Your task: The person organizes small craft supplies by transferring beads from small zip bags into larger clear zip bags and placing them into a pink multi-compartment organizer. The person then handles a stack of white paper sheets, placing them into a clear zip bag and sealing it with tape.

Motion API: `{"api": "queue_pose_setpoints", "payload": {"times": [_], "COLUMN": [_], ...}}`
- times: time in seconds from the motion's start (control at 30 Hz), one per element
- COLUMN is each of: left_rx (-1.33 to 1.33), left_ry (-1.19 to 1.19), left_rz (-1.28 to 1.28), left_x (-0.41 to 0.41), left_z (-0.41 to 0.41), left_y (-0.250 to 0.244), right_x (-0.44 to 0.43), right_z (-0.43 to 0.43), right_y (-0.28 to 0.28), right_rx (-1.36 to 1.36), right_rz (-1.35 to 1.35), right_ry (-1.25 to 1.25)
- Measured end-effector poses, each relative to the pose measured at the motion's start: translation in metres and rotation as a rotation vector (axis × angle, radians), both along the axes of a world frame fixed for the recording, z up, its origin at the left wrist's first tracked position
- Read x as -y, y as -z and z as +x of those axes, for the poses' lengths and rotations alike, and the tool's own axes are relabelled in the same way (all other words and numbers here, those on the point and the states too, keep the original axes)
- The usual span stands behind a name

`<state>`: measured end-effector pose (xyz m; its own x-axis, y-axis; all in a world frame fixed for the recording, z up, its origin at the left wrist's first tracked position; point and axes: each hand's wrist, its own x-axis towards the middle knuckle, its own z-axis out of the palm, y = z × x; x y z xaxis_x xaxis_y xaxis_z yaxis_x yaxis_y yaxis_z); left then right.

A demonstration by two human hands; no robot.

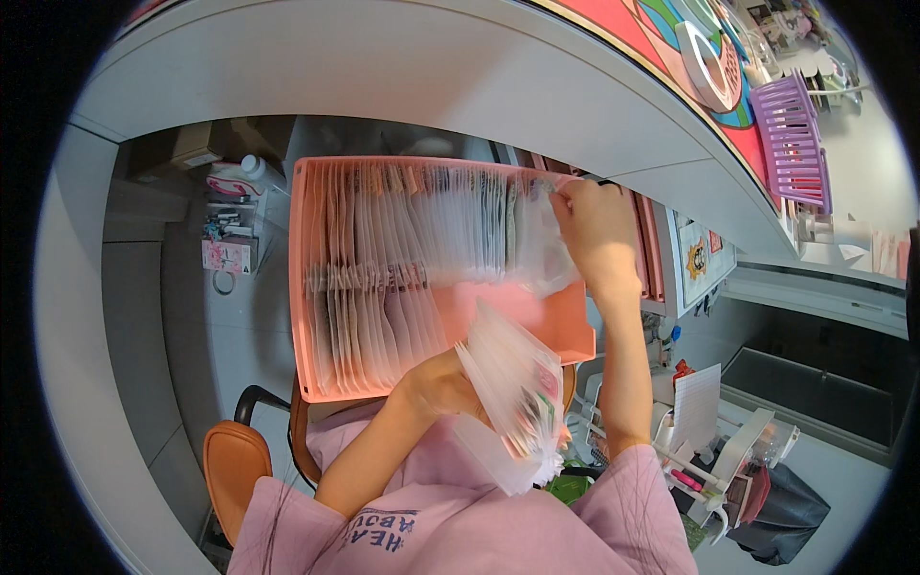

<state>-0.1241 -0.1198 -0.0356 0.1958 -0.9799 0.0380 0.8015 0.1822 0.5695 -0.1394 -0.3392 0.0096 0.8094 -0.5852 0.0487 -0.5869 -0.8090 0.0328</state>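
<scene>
A coral plastic drawer bin [517,316] rests before me, above my lap. Two rows of upright translucent plastic sleeves [388,223] fill much of it, many with papers or sheets inside. My left hand [442,384] grips a thick fanned bundle of similar sleeves [514,388] over the bin's near edge, with coloured sheets showing inside. At the far right corner, the curled fingers of my right hand [596,226] pinch the end clear sleeves [539,237] of the far row. The exact fingertip contact is partly hidden.
A white desk edge [402,72] overhangs the bin's far side. On the desk sit a purple basket [790,140] and a white tape-like ring [704,65]. At right stand a drawer unit [672,259] and a white cart [740,445]. A brown chair armrest [237,474] is at left.
</scene>
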Motion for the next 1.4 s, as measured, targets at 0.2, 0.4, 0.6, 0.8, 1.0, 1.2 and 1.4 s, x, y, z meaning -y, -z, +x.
{"api": "queue_pose_setpoints", "payload": {"times": [0.2,0.4,0.6,0.8,1.0,1.2,1.4], "left_rx": [0.015,0.005,-0.302,-0.447,-0.47,-0.529,-0.576], "left_ry": [0.005,-0.004,0.217,-0.156,-0.218,-0.206,-0.308], "left_rz": [0.005,0.008,-0.158,0.074,0.276,0.317,0.322], "left_x": [0.001,-0.002,0.005,0.031,0.035,0.036,0.042], "left_z": [0.001,0.001,0.002,0.0,-0.002,-0.002,-0.004], "left_y": [-0.002,0.004,0.006,-0.007,0.001,-0.002,0.001], "right_x": [-0.016,-0.031,-0.019,-0.027,-0.045,-0.043,-0.024], "right_z": [0.005,-0.006,-0.016,-0.026,-0.055,-0.06,-0.072], "right_y": [0.031,0.022,0.037,-0.008,-0.048,-0.037,-0.032], "right_rx": [0.089,0.268,0.28,0.67,0.406,0.337,0.598], "right_rz": [-0.076,0.138,0.332,0.743,0.88,0.854,0.834], "right_ry": [0.051,0.079,0.024,0.116,-0.057,-0.009,0.058]}}
